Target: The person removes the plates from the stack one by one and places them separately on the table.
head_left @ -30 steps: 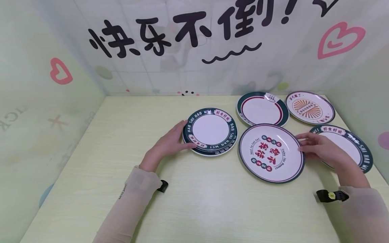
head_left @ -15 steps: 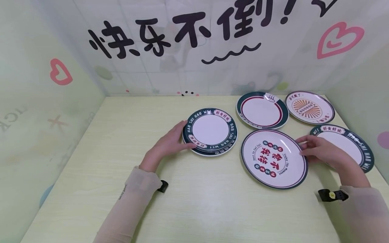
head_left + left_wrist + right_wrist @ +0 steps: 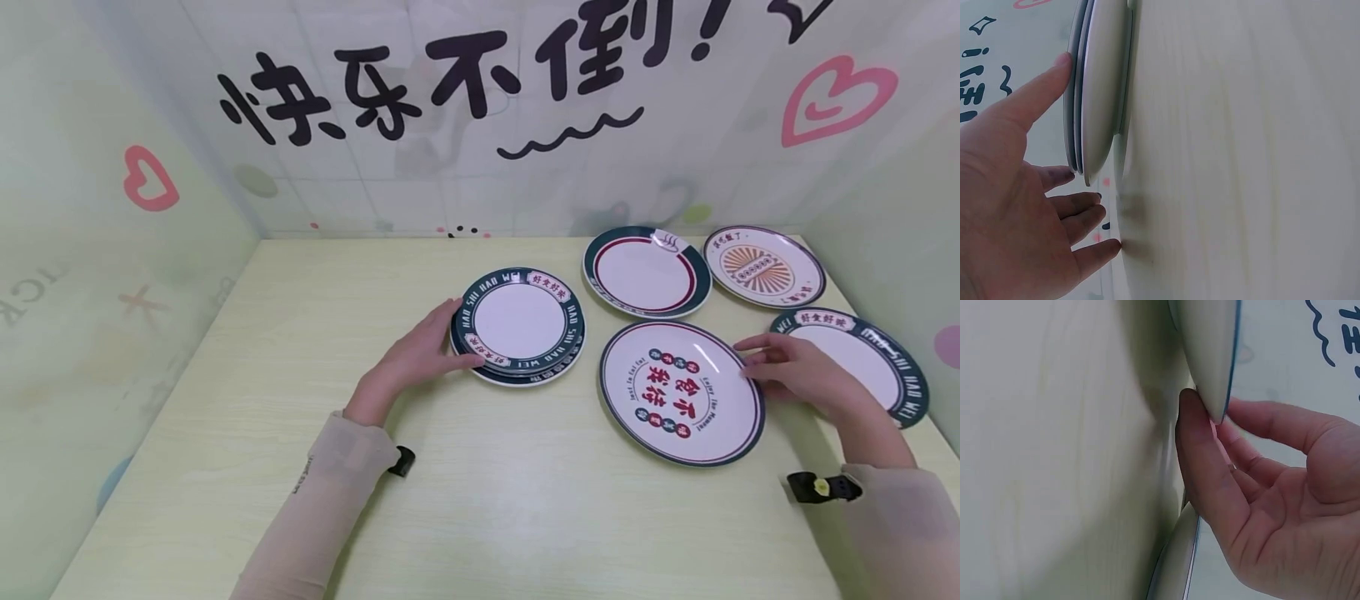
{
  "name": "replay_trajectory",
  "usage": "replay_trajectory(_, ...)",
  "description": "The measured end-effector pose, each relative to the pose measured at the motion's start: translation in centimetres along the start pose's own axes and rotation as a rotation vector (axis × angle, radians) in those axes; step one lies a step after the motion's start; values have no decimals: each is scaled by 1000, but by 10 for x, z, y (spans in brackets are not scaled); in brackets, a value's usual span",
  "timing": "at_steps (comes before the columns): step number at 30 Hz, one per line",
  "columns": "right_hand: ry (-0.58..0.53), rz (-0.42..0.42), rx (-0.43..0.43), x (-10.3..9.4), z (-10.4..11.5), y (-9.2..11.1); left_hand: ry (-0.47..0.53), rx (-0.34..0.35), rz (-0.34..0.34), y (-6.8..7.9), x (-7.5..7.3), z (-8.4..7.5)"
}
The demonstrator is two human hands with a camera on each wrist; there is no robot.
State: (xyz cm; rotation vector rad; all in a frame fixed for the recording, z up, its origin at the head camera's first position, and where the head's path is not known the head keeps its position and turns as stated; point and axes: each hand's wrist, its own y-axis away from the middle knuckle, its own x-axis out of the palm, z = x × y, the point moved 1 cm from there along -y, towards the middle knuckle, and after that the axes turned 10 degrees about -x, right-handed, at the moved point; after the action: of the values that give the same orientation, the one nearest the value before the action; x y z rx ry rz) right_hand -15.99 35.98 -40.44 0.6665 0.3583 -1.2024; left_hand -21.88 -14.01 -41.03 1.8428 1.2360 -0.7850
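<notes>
My right hand [image 3: 806, 375] pinches the right rim of a white plate [image 3: 663, 425] with red lettering in its middle and a dark green edge. In the right wrist view the thumb is on one face of this plate [image 3: 1210, 356], with fingers under its rim. My left hand [image 3: 412, 354] rests at the left side of a stack of plates [image 3: 521, 321], the top one green-rimmed with a white centre. From the left wrist the thumb touches the edge of the stacked plates [image 3: 1094, 87], while the other fingers are spread and fairly straight beside the rim.
Behind the lettered plate lies a plate with a green and red ring [image 3: 645, 275]. A plate with an orange sunburst [image 3: 757, 271] is in the back right corner. Another green-rimmed plate [image 3: 855, 350] lies partly behind my right hand. Patterned walls [image 3: 375, 200] border the wooden table [image 3: 480, 517].
The lettered plate has moved right and a little toward me with my right hand. The green-rimmed plate at far right has shifted slightly right. My left hand and the stack stay put.
</notes>
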Motion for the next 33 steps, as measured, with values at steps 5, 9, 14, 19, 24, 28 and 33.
replay_trajectory(5,-33,-49,2,-5,4,1,-1,-5,-1,1,0,1)
replay_trajectory(9,-92,-94,-33,-10,10,-1,-2,-6,-2,-1,1,2)
replay_trajectory(14,-135,-153,-57,-12,21,-5,-1,-3,-2,-1,1,2)
replay_trajectory(19,-103,-211,-64,-9,32,-10,-6,2,0,-1,2,2)
replay_trajectory(24,-118,-230,-87,-6,43,-19,-5,-2,1,-1,2,2)
replay_trajectory(28,-118,-240,-104,-1,50,-26,-4,-4,1,-1,1,2)
replay_trajectory(33,-167,-250,-126,5,56,-35,-5,-10,3,-1,1,1)
